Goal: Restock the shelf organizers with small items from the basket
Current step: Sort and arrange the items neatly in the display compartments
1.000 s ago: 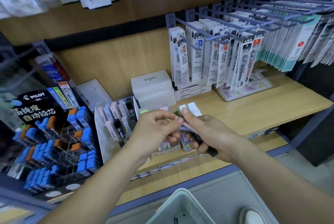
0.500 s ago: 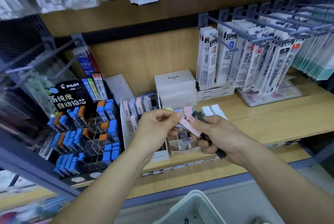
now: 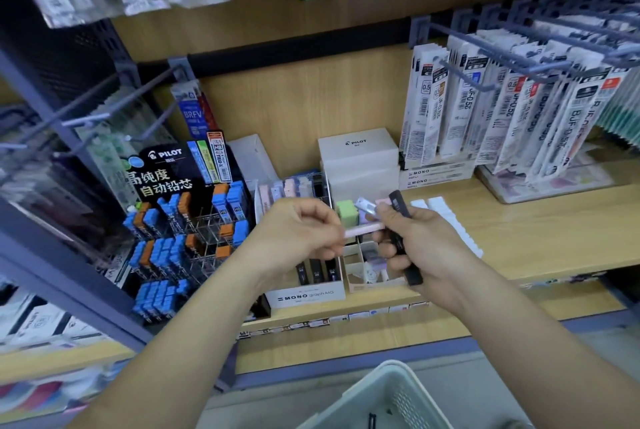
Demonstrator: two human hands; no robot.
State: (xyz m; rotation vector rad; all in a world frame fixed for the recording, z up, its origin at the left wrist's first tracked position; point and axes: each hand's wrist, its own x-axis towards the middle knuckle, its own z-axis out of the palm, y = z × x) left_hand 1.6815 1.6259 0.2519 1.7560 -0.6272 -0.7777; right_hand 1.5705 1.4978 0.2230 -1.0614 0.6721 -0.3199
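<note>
Left hand (image 3: 294, 238) fingers pinch one end of a pink case (image 3: 363, 230); right hand (image 3: 420, 248) fingers are wrapped round black cases (image 3: 403, 238). Just under them sit the cardboard organizers (image 3: 360, 264) on the wooden shelf (image 3: 536, 221). White basket (image 3: 388, 397) sits lower down, nearer me.

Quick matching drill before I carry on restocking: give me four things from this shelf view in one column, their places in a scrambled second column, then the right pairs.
Things:
1. pink case
2. black case
3. basket
4. white Pilot box

Places:
A. at the bottom of the view, below the shelf edge
B. gripped in the right hand, along with other small cases
C. against the back panel, behind the organizers
D. pinched at one end by the left hand

Pairs: 1-D, 2-B, 3-A, 4-C
</note>
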